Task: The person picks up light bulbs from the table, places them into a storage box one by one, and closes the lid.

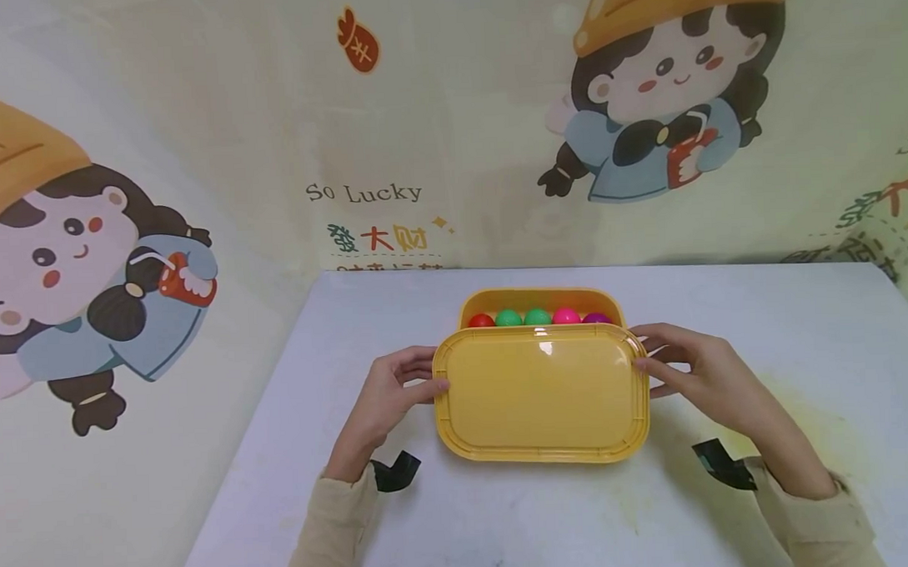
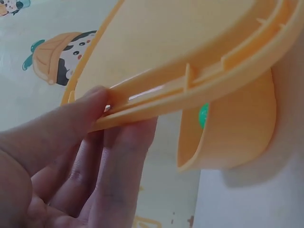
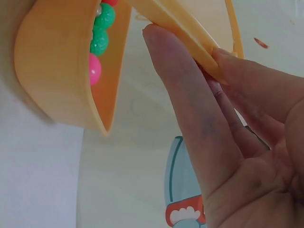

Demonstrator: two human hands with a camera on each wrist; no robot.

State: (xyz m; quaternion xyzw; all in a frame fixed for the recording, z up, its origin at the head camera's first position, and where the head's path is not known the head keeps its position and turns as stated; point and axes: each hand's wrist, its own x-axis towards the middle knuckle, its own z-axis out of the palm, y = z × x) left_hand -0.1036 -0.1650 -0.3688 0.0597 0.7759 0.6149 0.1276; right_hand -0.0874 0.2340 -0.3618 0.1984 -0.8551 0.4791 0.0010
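Observation:
Both hands hold a yellow plastic lid (image 1: 541, 397) by its short ends, raised over the table. My left hand (image 1: 393, 390) pinches the left end, thumb on the upper face and fingers beneath, as the left wrist view shows. At the right end my right hand (image 1: 690, 371) pinches the rim the same way, thumb opposite the fingers. Behind the lid stands a yellow box (image 3: 52, 61), open at the top and partly covered by the lid in the head view. Inside it lie several colored balls, among them a red ball (image 1: 481, 320), a green ball (image 1: 538, 316) and a pink ball (image 1: 566, 315).
The box stands on a white table (image 1: 387, 519) whose far edge meets a cream backdrop (image 1: 479, 132) printed with cartoon figures and lettering. Black straps (image 1: 396, 471) show at the wrists.

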